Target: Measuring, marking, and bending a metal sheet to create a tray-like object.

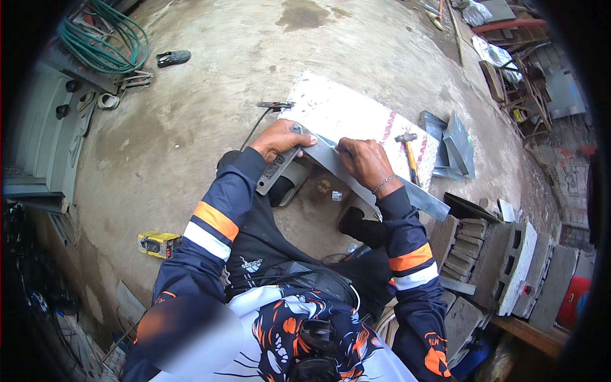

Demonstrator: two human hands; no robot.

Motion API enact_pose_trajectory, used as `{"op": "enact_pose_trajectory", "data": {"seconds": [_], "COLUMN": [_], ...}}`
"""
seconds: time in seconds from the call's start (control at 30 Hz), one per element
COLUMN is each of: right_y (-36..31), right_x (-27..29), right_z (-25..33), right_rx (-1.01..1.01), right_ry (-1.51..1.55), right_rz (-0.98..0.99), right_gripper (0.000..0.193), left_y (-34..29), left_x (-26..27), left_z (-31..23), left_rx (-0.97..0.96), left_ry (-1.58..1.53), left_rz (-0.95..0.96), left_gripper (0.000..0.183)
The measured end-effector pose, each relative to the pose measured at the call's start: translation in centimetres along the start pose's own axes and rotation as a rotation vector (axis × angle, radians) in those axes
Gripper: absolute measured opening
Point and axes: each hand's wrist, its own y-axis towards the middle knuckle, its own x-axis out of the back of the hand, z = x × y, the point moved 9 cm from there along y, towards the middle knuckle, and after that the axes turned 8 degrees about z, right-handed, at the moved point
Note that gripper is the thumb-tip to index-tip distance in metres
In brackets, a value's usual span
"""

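Observation:
My left hand (283, 141) is closed around the upper end of a grey flat bar with holes (273, 173), its thumb pressed down where the bar meets a long sheet-metal strip (423, 202). That strip slants from my left hand down to the right, over my knees. Over its middle, my right hand (368, 164) has its fingers bent and pinched together; whatever they hold is hidden. Under the strip's far side lies a white speckled board (340, 105) with red marks. A hammer (410, 156) with a yellow handle rests on the board, to the right of my right hand.
Bent sheet-metal pieces (453, 146) lie right of the board. Concrete blocks (471, 248) are stacked at the right. A yellow box (158, 244) sits on the floor at left. Farther off are a coiled green hose (105, 41) and a dark shoe (173, 58).

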Motion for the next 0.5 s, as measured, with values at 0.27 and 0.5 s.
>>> {"op": "enact_pose_trajectory", "data": {"seconds": [0.27, 0.5], "right_y": [-7.6, -15.0], "right_x": [0.4, -0.3], "right_z": [-3.0, -8.2], "right_rx": [-0.031, -0.240], "right_ry": [-0.024, -0.279], "right_rz": [-0.048, 0.211], "right_gripper": [0.007, 0.008], "left_y": [-0.1, 0.4], "left_x": [0.0, -0.5], "left_z": [-0.1, 0.0], "left_rx": [-0.006, -0.037], "left_ry": [0.028, 0.049], "left_rz": [0.005, 0.040], "left_gripper": [0.032, 0.028]}}
